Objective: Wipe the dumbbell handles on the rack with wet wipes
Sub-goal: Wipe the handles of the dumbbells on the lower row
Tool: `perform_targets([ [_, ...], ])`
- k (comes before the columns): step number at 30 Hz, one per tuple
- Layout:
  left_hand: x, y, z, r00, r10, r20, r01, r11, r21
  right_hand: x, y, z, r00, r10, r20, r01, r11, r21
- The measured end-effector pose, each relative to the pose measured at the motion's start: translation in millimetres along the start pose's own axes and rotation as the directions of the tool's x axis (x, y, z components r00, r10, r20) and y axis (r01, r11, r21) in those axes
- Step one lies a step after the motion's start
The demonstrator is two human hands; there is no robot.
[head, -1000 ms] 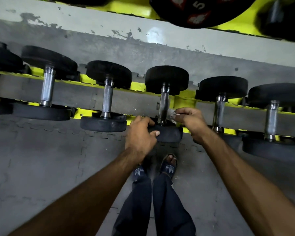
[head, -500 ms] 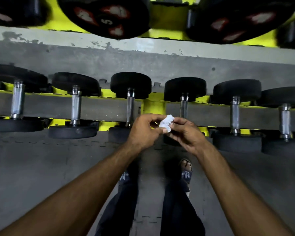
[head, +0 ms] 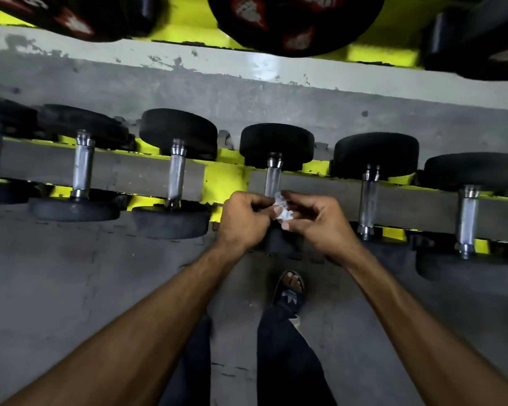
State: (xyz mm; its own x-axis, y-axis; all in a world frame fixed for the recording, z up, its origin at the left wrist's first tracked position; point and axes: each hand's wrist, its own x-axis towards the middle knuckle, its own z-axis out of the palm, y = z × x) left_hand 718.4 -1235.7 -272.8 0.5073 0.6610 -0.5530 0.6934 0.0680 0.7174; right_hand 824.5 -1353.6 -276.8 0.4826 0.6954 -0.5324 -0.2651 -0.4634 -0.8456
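Observation:
A crumpled white wet wipe [head: 282, 209] sits between my two hands, just in front of the rack. My left hand [head: 244, 219] pinches its left side and my right hand [head: 317, 222] pinches its right side. Directly behind the wipe a black dumbbell [head: 277, 145] lies on the rack, with its chrome handle [head: 272, 180] partly covered by my fingers and its near head hidden under my hands. Several more dumbbells with chrome handles lie in a row on the yellow rack [head: 225, 183], one to the left [head: 177, 174] and one to the right [head: 369, 194].
An upper yellow shelf [head: 185, 22] carries bigger black dumbbells with red markings [head: 291, 22]. Grey foam floor tiles [head: 71, 288] spread below. My legs in dark trousers and one sandalled foot [head: 289, 291] stand under my hands.
My left hand left the dumbbell's near head and joined my right hand on the wipe, which came off the handle. The view has shifted, so the rack's position in frame changed.

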Motion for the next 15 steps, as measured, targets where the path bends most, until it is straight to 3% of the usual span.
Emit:
perform_targets([
  [8,-15.6,2.7,6.6,0.995,0.043,0.085,-0.039,0.998,-0.051,11.6,10.4,-16.1,0.986,-0.165,-0.005,0.161,0.968,-0.194],
  [10,-17.4,-6.1,5.2,0.997,0.065,0.039,-0.067,0.997,0.047,21.6,17.9,-17.0,0.988,-0.149,-0.039,0.133,0.952,-0.275],
  [13,-18.0,-17.2,-0.2,0.995,0.044,-0.093,-0.01,0.942,0.336,45.0,28.3,-24.2,0.989,-0.082,-0.124,0.03,0.928,-0.372],
  [15,-19.3,-21.7,-2.1,0.995,0.004,-0.105,0.04,0.91,0.413,59.7,31.5,-22.2,0.999,0.02,-0.036,-0.035,0.859,-0.51],
])
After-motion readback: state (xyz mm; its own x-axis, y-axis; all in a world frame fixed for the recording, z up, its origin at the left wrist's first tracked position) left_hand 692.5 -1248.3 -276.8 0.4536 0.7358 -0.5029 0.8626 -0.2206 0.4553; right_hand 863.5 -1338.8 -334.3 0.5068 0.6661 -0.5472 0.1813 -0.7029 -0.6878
